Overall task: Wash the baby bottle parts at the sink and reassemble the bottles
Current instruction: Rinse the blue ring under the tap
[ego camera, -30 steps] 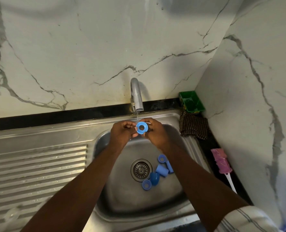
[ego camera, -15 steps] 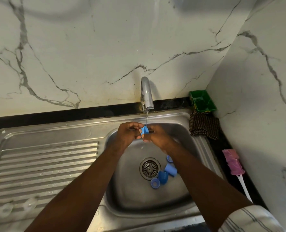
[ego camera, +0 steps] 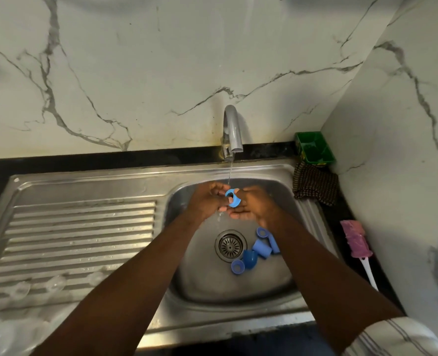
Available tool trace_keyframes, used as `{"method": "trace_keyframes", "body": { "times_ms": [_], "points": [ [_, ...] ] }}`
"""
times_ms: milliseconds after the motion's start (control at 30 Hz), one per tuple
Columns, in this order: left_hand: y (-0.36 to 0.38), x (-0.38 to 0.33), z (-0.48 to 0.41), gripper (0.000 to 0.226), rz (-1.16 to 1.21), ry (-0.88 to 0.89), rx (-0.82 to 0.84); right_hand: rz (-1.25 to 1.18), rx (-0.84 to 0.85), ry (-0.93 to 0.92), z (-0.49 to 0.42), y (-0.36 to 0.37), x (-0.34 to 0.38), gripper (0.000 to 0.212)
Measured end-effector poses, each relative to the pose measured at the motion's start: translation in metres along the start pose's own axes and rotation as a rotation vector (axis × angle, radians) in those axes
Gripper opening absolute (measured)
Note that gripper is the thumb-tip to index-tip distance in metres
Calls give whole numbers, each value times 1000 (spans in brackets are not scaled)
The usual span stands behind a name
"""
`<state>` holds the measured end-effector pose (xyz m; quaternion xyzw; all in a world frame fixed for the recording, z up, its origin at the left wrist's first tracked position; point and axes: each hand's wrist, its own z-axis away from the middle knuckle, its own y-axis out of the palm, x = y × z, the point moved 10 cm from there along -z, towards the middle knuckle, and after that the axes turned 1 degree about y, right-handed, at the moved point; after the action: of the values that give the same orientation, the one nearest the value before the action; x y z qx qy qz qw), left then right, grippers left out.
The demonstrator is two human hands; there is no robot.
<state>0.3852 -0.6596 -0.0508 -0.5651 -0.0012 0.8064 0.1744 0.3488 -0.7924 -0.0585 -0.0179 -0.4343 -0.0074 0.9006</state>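
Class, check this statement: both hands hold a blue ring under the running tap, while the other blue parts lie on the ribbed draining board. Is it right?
One slip. The left hand and right hand do hold the blue ring under the running tap, but the other blue parts lie in the basin beside the drain, not on the draining board; the head view shows it.

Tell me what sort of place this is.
Probably a home kitchen: a stainless steel sink with ribbed drainboard, a curved chrome tap running water, and a pink bottle brush with a white handle.
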Motion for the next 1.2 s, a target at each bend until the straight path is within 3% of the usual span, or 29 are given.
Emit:
{"method": "trace_keyframes", "body": {
  "times_ms": [167, 467, 867, 1200],
  "points": [
    [10, -7, 20, 34, -162, 139, 13, -6, 19, 53, 15, 4, -11, 35],
    [-7, -16, 57, 38, -364, 285, -114, 190, 41, -109, 38, 12, -8, 23],
    [-59, -13, 99, 39, -437, 348, -213, 629, 63, -407, 57, 58, 8, 44],
    [-142, 9, 129, 51, -483, 319, -121, 876, 75, -598, 64, 149, 23, 34]
  ]
}}
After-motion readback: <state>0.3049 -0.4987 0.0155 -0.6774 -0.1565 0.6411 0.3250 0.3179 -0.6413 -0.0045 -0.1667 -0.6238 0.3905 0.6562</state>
